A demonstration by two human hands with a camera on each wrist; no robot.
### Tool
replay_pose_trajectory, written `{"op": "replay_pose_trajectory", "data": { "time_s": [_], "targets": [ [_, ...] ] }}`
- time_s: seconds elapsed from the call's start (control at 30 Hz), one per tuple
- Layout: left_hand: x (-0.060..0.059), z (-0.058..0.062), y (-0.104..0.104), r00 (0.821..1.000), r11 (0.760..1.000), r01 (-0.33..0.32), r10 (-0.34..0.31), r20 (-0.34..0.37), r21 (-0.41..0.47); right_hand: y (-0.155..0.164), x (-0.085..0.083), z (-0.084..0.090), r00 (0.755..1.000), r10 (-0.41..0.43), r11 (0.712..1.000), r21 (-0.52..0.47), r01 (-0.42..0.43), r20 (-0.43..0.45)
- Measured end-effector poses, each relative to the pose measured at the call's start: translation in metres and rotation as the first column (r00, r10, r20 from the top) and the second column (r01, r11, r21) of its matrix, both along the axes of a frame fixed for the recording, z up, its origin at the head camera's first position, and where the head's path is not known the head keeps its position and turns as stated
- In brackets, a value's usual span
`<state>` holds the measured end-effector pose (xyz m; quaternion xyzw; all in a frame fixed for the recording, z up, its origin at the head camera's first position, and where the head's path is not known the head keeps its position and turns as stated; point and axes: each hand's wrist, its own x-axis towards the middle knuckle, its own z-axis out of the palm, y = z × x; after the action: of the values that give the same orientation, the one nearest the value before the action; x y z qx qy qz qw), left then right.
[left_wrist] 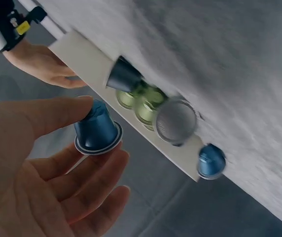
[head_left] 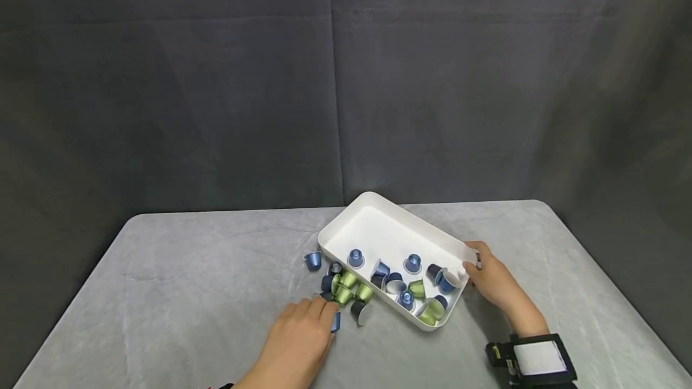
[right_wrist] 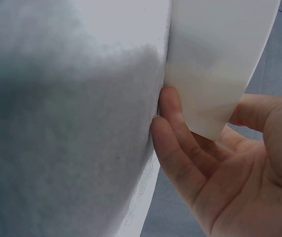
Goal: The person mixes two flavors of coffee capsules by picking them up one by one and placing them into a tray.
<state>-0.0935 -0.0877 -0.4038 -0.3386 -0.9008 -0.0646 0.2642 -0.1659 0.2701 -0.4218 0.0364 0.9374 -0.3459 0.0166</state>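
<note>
The left hand [left_wrist: 42, 163] is pinching a blue capsule [left_wrist: 97, 132] between thumb and fingers, at lower centre of the head view. The right hand [head_left: 494, 281], fingers curled, is gripping the tilted white tray [head_left: 378, 227]; more capsules could be rolling out.

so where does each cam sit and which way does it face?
Head: above the table, looking forward and down at the tray and capsules; both hands show.
Left wrist: at the left hand, looking past thumb and fingers pinching a blue capsule toward the tray's side.
Right wrist: at the right hand, close on the tray corner; fingers and palm show.
Shared: the tray in all three; the right hand also in the left wrist view.
</note>
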Motion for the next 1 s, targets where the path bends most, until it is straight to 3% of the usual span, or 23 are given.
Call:
{"op": "replay_pose_trajectory", "data": {
  "time_s": [0.27,0.57,1.0],
  "targets": [
    [0.000,0.003,0.018,0.997,0.999,0.052,-0.052,-0.054,-0.014,-0.002,-0.001,0.000,1.000,0.003,1.000,-0.011,-0.003,-0.007],
    [-0.015,0.019,0.051,0.998,0.998,0.057,-0.057,-0.018,0.003,-0.001,0.000,-0.001,1.000,0.001,1.000,-0.016,-0.001,-0.013],
    [-0.038,0.027,0.089,0.997,0.996,0.060,-0.056,0.052,-0.070,0.000,-0.002,-0.001,1.000,-0.004,1.000,0.002,0.004,-0.009]
  ]
}}
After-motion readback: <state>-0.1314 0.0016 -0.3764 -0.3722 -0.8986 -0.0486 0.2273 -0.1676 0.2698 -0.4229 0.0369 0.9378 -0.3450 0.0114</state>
